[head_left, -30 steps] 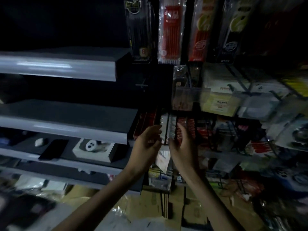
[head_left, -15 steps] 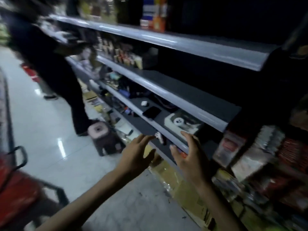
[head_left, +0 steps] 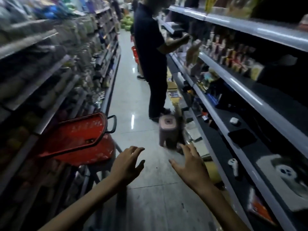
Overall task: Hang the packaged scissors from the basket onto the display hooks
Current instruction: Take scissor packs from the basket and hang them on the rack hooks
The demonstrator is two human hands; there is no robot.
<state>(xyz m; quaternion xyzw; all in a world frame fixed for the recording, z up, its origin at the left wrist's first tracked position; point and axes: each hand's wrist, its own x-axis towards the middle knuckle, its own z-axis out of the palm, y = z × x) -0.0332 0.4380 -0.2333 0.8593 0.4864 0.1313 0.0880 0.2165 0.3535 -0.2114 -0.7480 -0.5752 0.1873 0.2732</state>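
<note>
A red shopping basket (head_left: 78, 139) with a black handle sits tilted at the left of the aisle, raised off the floor; what lies inside it is too blurred to make out. My left hand (head_left: 128, 165) hovers just right of the basket with fingers spread, holding nothing. To its right my right hand (head_left: 191, 167) is also spread and empty, over the floor near the right-hand shelving. No packaged scissors and no display hooks show in this view.
A person in dark clothes (head_left: 151, 64) stands ahead at the right shelves (head_left: 233, 104). A small pink stool (head_left: 168, 132) stands on the glossy floor by that person's feet. Stocked shelves (head_left: 50, 80) line the left side. Another red basket (head_left: 135, 52) is farther down.
The view has swung left from the hanging display to the aisle. Both hands left the hooks and now hover empty over the floor beside the red basket.
</note>
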